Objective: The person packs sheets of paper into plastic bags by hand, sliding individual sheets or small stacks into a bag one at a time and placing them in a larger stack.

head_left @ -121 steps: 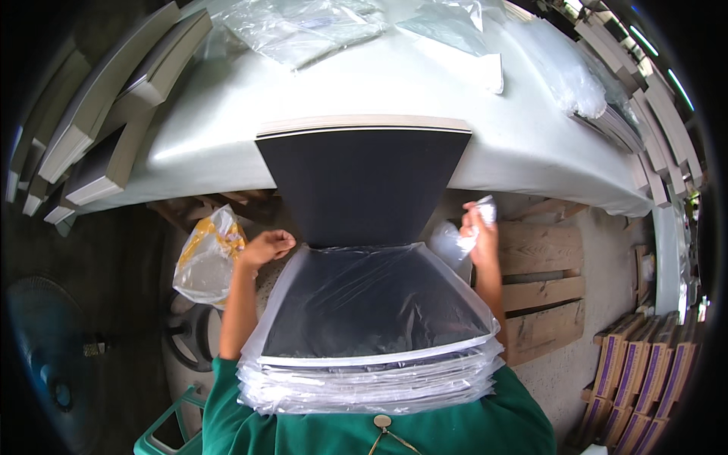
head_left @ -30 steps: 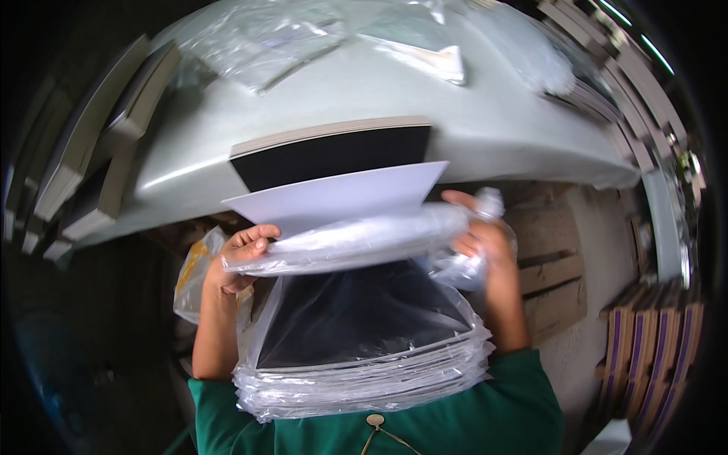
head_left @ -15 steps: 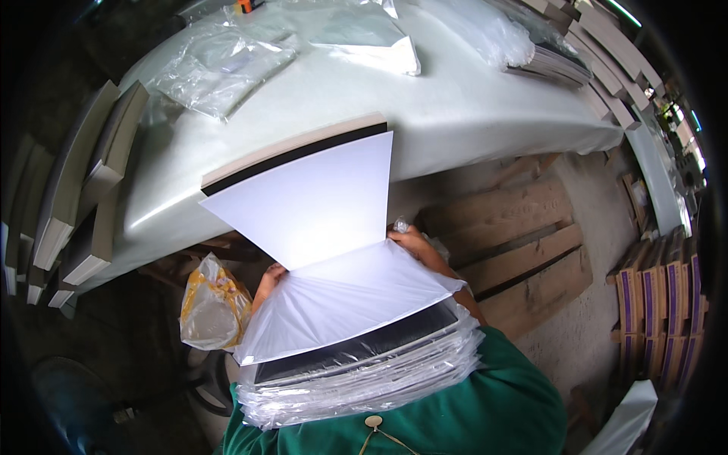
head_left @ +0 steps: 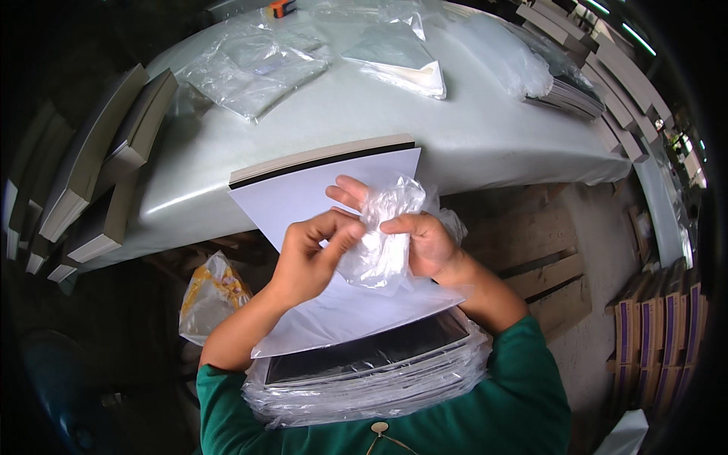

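My right hand (head_left: 434,246) holds a bunched-up clear plastic film (head_left: 390,235), thumb on its near side. Two fingertips show past the film's far left edge, seemingly from the same hand. My left hand (head_left: 312,250) pinches the film's left side between thumb and curled index finger. Below and behind both hands lies a large white sheet (head_left: 284,182), its far end by the table edge against a thick pale board stack (head_left: 326,157) with a black layer. The sheet's near end rests over a stack of plastic-wrapped dark panels (head_left: 364,353) against my body.
On the table (head_left: 470,129) lie a clear plastic packet (head_left: 258,76), a folded clear sleeve (head_left: 402,64) and an orange object (head_left: 281,8). Thick boards (head_left: 91,159) stand at left. A wooden pallet (head_left: 531,227) and stacked cartons (head_left: 656,326) are at right; a yellow-and-clear bag (head_left: 212,296) hangs below.
Both hands have come up from the sheet's sides to meet above its middle. The clear film, earlier only glimpsed at the right hand, is now bunched between them.
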A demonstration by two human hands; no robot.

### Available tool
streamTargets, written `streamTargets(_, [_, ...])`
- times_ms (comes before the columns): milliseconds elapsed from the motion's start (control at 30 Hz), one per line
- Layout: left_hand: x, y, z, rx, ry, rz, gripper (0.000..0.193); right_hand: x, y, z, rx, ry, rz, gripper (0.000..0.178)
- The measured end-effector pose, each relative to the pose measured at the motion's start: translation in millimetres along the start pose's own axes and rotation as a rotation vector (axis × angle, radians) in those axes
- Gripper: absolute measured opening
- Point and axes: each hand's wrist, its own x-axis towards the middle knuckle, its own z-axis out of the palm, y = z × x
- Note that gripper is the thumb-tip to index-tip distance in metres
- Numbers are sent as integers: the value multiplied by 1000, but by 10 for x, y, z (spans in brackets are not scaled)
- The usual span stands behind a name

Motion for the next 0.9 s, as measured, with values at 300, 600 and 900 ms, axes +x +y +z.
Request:
streamTargets(300, [-80, -98, 6, 498, 80, 187, 16, -62, 119, -66, 50, 97, 45, 35])
streamTargets(600, [-100, -84, 15, -57, 253, 25, 14, -14, 111, -55, -221, 274, -130, 18])
streamTargets(900, [-85, -100, -18, -297, 175, -23, 18, 14, 182, -112, -222, 306, -149, 18])
